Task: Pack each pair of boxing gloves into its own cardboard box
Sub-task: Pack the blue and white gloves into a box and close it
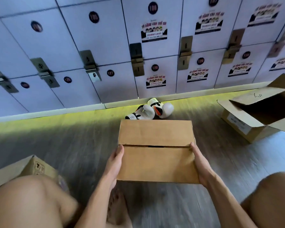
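Hold: my left hand (114, 163) and right hand (199, 165) clamped the closed box (156, 150) sides | Risk: unsealed flaps could spring open; gloves (150, 109) beyond the box unpacked.

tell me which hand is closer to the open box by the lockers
Right. The right hand grips the right side of the closed box, on the side toward the open box. The left hand grips the far side.

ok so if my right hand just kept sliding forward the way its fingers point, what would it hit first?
Probably the white boxing gloves beyond the closed box. The right hand lies along that box's side, pointing toward the lockers; depth is unclear, so it may pass beside them.
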